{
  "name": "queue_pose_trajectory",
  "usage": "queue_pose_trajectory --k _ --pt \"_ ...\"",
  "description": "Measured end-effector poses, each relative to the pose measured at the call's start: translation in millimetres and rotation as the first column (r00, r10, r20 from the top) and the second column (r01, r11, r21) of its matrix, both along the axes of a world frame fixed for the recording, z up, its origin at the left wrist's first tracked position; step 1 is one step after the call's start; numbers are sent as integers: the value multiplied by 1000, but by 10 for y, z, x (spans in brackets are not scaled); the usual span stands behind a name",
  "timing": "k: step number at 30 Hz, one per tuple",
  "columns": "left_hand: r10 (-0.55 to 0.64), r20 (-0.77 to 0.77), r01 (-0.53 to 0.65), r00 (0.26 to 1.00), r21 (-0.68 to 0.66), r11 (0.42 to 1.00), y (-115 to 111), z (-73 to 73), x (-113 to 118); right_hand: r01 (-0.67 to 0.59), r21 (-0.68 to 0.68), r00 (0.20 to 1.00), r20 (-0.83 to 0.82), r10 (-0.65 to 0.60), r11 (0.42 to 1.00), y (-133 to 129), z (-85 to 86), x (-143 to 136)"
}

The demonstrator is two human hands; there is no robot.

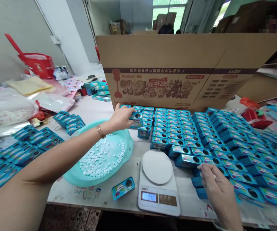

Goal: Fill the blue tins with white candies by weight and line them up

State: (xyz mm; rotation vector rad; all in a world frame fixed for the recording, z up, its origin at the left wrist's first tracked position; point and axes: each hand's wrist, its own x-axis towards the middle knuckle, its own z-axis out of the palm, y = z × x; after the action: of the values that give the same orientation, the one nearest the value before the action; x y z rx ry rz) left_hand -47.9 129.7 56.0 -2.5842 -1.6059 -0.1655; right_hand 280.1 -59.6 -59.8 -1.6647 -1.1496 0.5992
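My left hand (pixel 121 118) reaches across the turquoise basin (pixel 92 181), its fingers closed round a small blue tin (pixel 136 120) at the left end of the tin rows. White candies (pixel 97 160) lie in the basin. My right hand (pixel 216 186) is closed in a pinch beside the front tins (pixel 187 160); what its fingertips hold, if anything, is too small to name. Between the hands stands a white kitchen scale (pixel 157 168) with a lit display and a bare plate. A single blue tin (pixel 123 188) lies left of the scale, near the table's front edge.
Behind the tin rows stands a large cardboard box (pixel 157 54). More blue tins (pixel 30 144) are grouped at the left. A red container (pixel 38 65) and plastic bags (pixel 5 106) lie at the back left. Red items (pixel 256 117) sit at the far right.
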Motion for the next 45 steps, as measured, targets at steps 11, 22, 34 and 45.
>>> queue_pose_trajectory --k 11,22,34,45 --pt "39 -127 -45 991 -51 998 567 -539 33 37 -64 932 -359 -57 997 -144 -191 78" --pt "-253 61 258 966 -123 958 -1563 -462 -178 55 -10 386 -922 -30 998 -99 66 -322" --pt "-202 244 205 948 15 979 -1942 -617 -129 -12 143 43 -989 143 990 -237 -62 -234" --pt "-273 213 311 938 -173 935 -1161 -774 940 -77 187 117 -974 195 979 -250 -76 -139"
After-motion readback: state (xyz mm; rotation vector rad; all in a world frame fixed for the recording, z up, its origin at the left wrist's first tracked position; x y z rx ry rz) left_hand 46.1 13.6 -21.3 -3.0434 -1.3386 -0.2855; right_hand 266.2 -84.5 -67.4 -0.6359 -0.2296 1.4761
